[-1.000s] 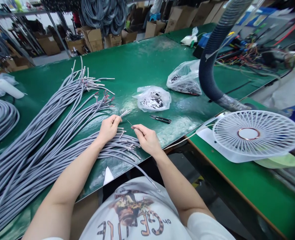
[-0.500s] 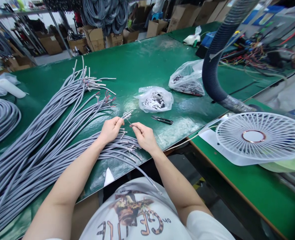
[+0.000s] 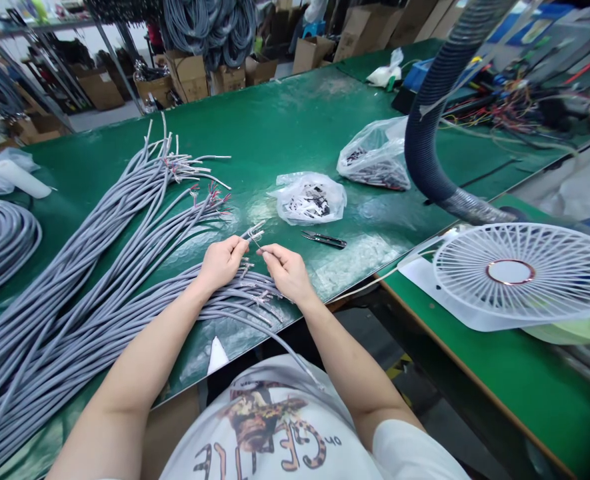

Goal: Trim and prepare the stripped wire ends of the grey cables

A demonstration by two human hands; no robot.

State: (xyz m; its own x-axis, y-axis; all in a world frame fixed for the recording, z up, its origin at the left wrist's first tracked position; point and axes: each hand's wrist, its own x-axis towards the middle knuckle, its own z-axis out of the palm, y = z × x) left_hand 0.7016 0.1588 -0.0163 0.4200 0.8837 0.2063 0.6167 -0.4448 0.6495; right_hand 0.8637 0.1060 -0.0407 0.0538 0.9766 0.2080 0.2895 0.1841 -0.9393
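Note:
My left hand [image 3: 225,261] is closed around a grey cable whose frayed, pale end [image 3: 255,232] sticks out past the fingertips. Just to its right, my right hand [image 3: 287,268] pinches a thin, dark strand or slim tool [image 3: 256,245] that reaches toward the left fingers; its kind is too small to make out. Below both hands lies a bundle of grey cables [image 3: 175,301] with stripped ends, one cable hanging over the table edge toward my shirt. A pair of black thread snips [image 3: 323,239] rests to the right of my right hand.
More grey cables [image 3: 119,200] fan out on the left, beside a coiled cable [image 3: 5,240]. Beyond my hands sit a bag of small black and white parts [image 3: 311,199] and a larger bag [image 3: 375,157]. A ribbed hose [image 3: 427,127] and a white fan [image 3: 549,273] stand at right.
Both hands keep nearly the same place and grip. The fine wires at the held cable's end look slightly shifted, and my right fingertips have moved a touch left.

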